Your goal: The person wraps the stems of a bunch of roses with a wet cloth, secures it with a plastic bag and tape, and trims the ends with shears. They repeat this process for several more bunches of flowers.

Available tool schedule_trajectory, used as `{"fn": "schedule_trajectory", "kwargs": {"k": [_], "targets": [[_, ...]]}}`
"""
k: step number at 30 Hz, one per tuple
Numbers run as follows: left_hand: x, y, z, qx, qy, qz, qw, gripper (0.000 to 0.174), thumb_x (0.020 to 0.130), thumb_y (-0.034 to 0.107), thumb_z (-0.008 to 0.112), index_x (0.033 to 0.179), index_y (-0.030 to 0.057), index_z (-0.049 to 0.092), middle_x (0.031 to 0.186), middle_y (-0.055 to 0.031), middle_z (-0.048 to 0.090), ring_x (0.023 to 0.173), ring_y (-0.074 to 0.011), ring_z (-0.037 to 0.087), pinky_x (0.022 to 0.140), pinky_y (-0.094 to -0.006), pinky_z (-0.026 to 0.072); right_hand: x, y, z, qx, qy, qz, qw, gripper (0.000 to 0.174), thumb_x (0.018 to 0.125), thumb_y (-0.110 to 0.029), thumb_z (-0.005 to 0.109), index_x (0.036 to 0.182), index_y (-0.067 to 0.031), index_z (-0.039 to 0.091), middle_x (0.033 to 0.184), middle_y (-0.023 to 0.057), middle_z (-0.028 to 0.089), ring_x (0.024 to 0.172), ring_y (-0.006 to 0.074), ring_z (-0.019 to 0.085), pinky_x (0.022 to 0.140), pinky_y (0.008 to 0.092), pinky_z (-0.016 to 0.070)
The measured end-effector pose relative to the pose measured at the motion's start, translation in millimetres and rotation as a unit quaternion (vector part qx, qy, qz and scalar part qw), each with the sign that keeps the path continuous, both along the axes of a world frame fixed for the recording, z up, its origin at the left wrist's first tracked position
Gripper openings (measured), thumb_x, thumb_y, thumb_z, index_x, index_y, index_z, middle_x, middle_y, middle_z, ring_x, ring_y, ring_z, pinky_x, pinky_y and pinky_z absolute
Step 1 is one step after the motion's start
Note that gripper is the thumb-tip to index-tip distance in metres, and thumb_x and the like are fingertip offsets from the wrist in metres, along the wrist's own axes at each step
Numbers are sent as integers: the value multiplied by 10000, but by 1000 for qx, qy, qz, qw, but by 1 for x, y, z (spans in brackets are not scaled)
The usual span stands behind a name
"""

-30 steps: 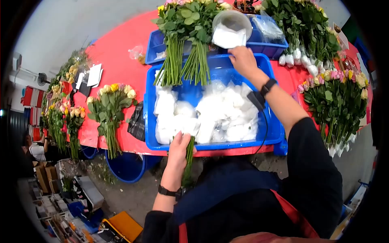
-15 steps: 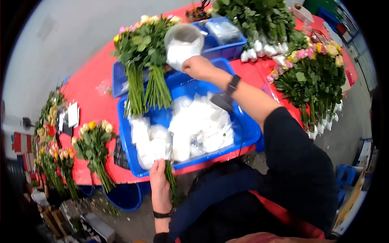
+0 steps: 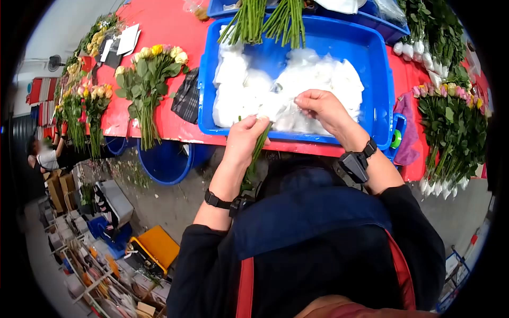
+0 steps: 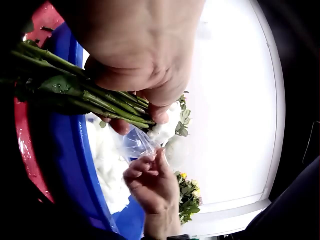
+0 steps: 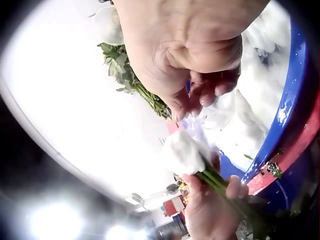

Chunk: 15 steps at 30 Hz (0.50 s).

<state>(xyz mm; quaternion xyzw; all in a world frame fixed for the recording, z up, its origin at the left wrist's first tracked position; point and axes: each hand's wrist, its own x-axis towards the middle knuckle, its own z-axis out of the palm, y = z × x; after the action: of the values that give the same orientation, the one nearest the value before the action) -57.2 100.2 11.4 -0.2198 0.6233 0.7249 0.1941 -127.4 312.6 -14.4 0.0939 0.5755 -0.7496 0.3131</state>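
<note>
Over the front rim of a blue tub [image 3: 384, 79], my left hand [image 3: 245, 140] grips a bunch of green stems [image 4: 112, 102]. A soft white wad [image 5: 184, 152] covers the stem ends, beside the left thumb. My right hand [image 3: 326, 108] pinches clear plastic film [image 4: 137, 142] between thumb and fingers, close to that wad. In the left wrist view the film spreads from the right fingertips toward the wad. Beneath both hands, the tub holds a heap of wet white wads [image 3: 244, 90]. Flower heads of the held bunch are hidden.
Bundled stems [image 3: 249, 24] lie across the tub's far edge. Rose bouquets [image 3: 151, 85] rest at the left of the red table [image 3: 180, 32], with more flowers [image 3: 448, 127] at the right. A purple cloth [image 3: 405, 132] is beside the tub; a blue bucket [image 3: 164, 161] stands below.
My right hand has come back from the white sheets in the round container behind the tub to beside my left hand, now pinching clear film. The left hand still grips the stems.
</note>
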Motion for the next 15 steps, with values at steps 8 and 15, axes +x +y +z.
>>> {"fn": "schedule_trajectory", "kwargs": {"k": [8,15], "targets": [[12,-19,-19,-242,112,-68,961,239,857,150,678,893,-59,568,854,-87,622,590,-130,572,506,-276,452,44,-55,37,198,526,144,814,95,803,-135,666,854,-63,697,787,116,641,737,274,634,654,329,500],[-7,-68,8,105,59,-21,992,246,939,179,578,1077,-5,492,903,-149,637,549,-152,589,442,-260,465,75,-93,-7,59,177,173,967,213,855,-168,692,993,-10,655,848,39,647,788,111,592,728,288,496]]}}
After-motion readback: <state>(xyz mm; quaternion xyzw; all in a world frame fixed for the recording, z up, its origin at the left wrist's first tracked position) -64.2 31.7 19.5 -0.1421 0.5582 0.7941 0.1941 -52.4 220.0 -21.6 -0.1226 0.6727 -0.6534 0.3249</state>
